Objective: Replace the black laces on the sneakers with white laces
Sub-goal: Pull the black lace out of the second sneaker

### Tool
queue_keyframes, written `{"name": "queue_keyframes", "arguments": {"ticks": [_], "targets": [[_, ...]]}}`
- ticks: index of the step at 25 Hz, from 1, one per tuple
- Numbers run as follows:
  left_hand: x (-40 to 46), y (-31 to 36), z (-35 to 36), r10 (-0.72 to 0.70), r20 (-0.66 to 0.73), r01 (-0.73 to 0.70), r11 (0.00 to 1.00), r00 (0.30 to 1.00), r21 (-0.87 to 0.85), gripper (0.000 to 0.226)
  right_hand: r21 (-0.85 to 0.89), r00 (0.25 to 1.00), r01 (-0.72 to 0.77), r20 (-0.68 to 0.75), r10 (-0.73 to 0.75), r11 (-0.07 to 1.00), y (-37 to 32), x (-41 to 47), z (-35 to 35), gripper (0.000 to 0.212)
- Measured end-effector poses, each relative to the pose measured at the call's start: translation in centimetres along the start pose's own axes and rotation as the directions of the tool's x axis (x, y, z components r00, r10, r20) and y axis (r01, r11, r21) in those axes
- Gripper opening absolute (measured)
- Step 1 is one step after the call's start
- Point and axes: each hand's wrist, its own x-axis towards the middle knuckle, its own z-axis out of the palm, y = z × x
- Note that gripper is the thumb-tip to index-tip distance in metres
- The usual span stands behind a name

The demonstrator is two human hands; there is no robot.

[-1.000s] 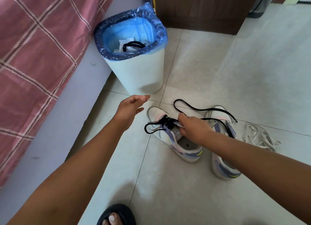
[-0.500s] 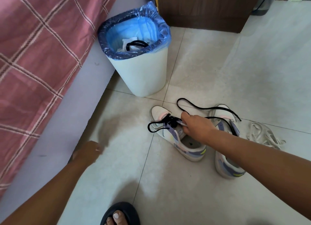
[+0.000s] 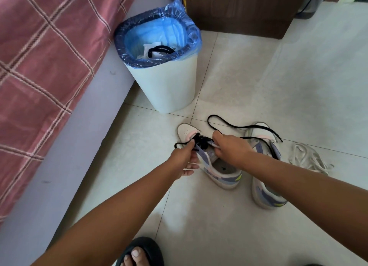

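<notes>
Head view, the only one available. I have both hands at the near sneaker [image 3: 211, 162], which lies on the tiled floor [image 3: 258, 86] with its toe toward the waste bin [image 3: 165, 82]. The right hand [image 3: 231, 148] is closed around the tongue area of that sneaker; I judge this grip serves to brace the shoe while the lace is drawn out. The left hand [image 3: 184, 159] is at the eyelets on the shoe's left side, its fingertips pinching the black lace [image 3: 201, 141] where it bunches near the toe. A loose run of the same lace loops out behind the right hand and trails over the far sneaker [image 3: 264, 166], which stands just beside the first and, as far as I can tell, has no lace threaded.

The white laces [image 3: 306, 158] lie in a loose heap on the floor, just right of the far sneaker and within reach for the threading step. Another black lace [image 3: 159, 50] lies inside the bin, so I judge one sneaker is already stripped. A bed [image 3: 49, 56] with a checked cover borders the workspace on the left. A sandalled foot [image 3: 139, 253] shows at the bottom edge.
</notes>
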Motion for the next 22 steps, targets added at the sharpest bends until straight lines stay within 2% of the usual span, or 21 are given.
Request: {"name": "queue_keyframes", "arguments": {"ticks": [3,5,6,7,8,9,10,11,13,15,17,19,20,22], "targets": [[0.8,0.2,0.6,0.160,-0.036,-0.158,0.986,0.986,0.059,0.028,0.002,1.000,-0.001,0.000,0.001,1.000,-0.1,-0.1,-0.1,0.018],[1.3,0.4,-0.1,0.339,-0.054,-0.311,0.907,0.939,0.282,0.029,0.010,1.000,-0.006,0.008,0.006,1.000,-0.1,-0.1,0.0,0.016],[1.6,0.4,-0.9,0.432,-0.070,-0.354,0.811,0.899,0.466,0.027,0.025,1.000,-0.024,0.010,0.024,0.999,0.1,-0.1,0.1,0.014],[2.0,0.4,-2.0,0.518,-0.100,-0.328,0.667,0.850,0.669,0.023,0.048,0.999,-0.052,0.009,0.052,0.997,0.3,0.0,0.2,0.013],[2.3,0.5,-3.6,0.578,-0.139,-0.222,0.508,0.804,0.832,0.016,0.077,0.996,-0.084,0.008,0.084,0.993,0.6,0.0,0.3,0.015],[2.4,0.4,-5.3,0.610,-0.170,-0.086,0.366,0.774,0.927,0.010,0.111,0.993,-0.115,0.004,0.115,0.987,0.9,0.0,0.4,0.017],[2.5,0.2,-7.1,0.616,-0.193,0.047,0.246,0.763,0.968,0.014,0.150,0.989,-0.143,-0.004,0.145,0.978,1.3,-0.1,0.5,0.018],[2.7,-0.1,-8.8,0.588,-0.225,0.158,0.163,0.777,0.974,0.018,0.187,0.986,-0.163,-0.007,0.167,0.969,1.6,-0.2,0.5,0.018],[2.6,-0.5,-10.2,0.542,-0.277,0.239,0.143,0.793,0.961,0.024,0.208,0.987,-0.158,0.005,0.161,0.965,1.7,-0.4,0.5,0.017],[2.2,-0.2,-8.8,0.573,-0.201,0.125,0.170,0.794,0.978,0.033,0.173,0.992,-0.126,0.009,0.126,0.977,1.5,-0.4,0.6,0.016],[1.7,0.2,-5.8,0.652,-0.014,-0.113,0.152,0.758,0.982,0.032,0.151,0.995,-0.101,-0.006,0.103,0.983,1.3,-0.4,0.6,0.016],[1.4,0.6,-2.6,0.656,0.182,-0.322,0.098,0.732,0.942,0.030,0.151,0.995,-0.096,-0.014,0.099,0.984,1.4,-0.4,0.6,0.016],[1.5,0.8,-1.3,0.650,0.249,-0.371,0.054,0.718,0.927,0.030,0.152,0.995,-0.097,-0.014,0.100,0.984,1.4,-0.5,0.6,0.016],[1.9,1.4,0.2,0.664,0.321,-0.363,-0.079,0.675,0.928,0.028,0.155,0.994,-0.101,-0.015,0.104,0.983,1.4,-0.6,0.7,0.017]]}}
